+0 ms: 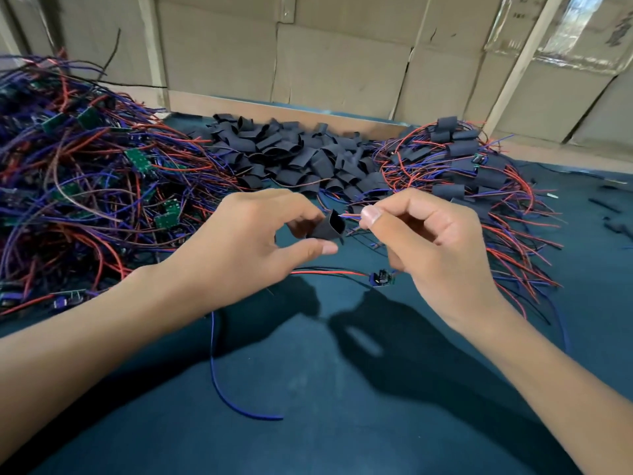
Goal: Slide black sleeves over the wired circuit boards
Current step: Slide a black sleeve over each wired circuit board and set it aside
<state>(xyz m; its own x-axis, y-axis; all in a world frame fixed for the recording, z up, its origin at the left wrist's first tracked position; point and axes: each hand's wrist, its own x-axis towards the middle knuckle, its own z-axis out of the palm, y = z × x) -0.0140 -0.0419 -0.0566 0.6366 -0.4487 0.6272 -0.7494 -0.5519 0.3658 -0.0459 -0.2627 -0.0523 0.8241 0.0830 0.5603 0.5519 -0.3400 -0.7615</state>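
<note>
- Right now the left hand pinches a short black flattened tube sleeve between thumb and curled fingers, its open mouth turned right.
- Just right of that mouth, the right hand pinches the tips of thin blue and red wires between thumb and forefinger; the wire ends sit at the sleeve's opening.
- Below the right hand hangs a small green circuit board, with red and black leads running left from it, close above the dark teal table covering.
- A loose blue wire curls on the near cloth.
- Far centre lies a heap of empty black sleeves.
- At far left is a tangle of bare wired boards.
- At far right lies a pile of sleeved boards.
- Beyond stand stacked cardboard boxes.
</note>
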